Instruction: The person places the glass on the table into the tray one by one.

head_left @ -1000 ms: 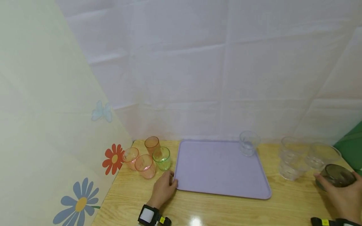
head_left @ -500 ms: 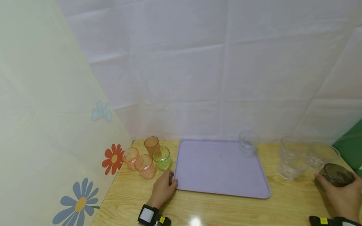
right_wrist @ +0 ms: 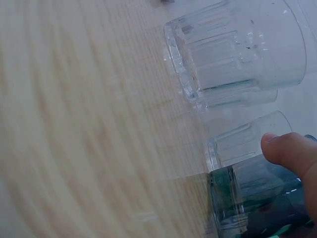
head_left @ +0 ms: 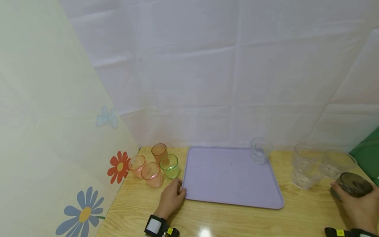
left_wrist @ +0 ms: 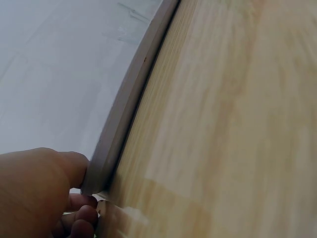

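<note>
My left hand (head_left: 171, 197) pinches the near left corner of a lilac tray (head_left: 231, 181), thumb at the rim; the left wrist view shows the tray's edge (left_wrist: 126, 104) between thumb and curled fingers. At the far right, my right hand (head_left: 359, 204) holds a dark smoky glass (head_left: 353, 185) upright, its thumb (right_wrist: 285, 148) along the near side. Behind that glass stand several clear glasses (head_left: 305, 179), one of them large in the right wrist view (right_wrist: 237, 54). Another clear glass (head_left: 260, 152) stands at the tray's far right corner.
Left of the tray are a green glass (head_left: 170, 168), a brown-orange glass (head_left: 159, 152) and two pinkish-orange glasses (head_left: 152, 176). A white sheet hangs behind the wooden table (head_left: 237, 220). A flowered panel (head_left: 59, 148) borders it at left, and something green (head_left: 368, 151) at right.
</note>
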The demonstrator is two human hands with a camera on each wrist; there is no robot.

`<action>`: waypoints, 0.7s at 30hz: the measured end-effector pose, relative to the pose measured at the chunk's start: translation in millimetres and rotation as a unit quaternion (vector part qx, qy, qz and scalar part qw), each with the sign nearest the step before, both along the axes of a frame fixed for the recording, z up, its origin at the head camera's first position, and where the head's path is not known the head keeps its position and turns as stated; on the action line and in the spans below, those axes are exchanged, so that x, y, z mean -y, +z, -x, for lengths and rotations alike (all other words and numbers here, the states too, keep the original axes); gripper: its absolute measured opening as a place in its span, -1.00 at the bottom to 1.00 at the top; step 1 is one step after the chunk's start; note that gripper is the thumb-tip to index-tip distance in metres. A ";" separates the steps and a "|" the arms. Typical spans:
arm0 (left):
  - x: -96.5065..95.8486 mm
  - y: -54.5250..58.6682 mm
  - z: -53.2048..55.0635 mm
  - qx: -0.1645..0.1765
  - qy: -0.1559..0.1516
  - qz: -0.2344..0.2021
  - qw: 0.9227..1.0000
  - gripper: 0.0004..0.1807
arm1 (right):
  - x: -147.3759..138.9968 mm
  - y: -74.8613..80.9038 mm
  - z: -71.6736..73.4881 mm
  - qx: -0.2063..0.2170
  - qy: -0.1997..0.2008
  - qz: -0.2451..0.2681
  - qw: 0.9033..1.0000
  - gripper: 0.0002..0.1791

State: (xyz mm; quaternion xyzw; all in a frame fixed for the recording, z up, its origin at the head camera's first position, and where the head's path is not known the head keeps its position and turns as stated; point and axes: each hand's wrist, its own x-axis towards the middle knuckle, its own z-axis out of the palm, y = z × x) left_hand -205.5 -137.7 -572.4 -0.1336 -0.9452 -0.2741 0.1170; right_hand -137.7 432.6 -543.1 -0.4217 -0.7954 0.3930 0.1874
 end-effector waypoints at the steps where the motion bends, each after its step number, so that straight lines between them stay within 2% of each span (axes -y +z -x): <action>1: 0.0 0.0 0.1 0.000 0.000 0.000 1.000 -0.80 | 0.2 0.4 0.3 0.000 -0.001 -0.001 1.000 0.03; 21: -0.2 0.2 -0.2 0.003 0.003 0.002 1.000 -0.80 | 2.7 -0.6 1.2 -0.019 0.010 -0.013 1.000 0.03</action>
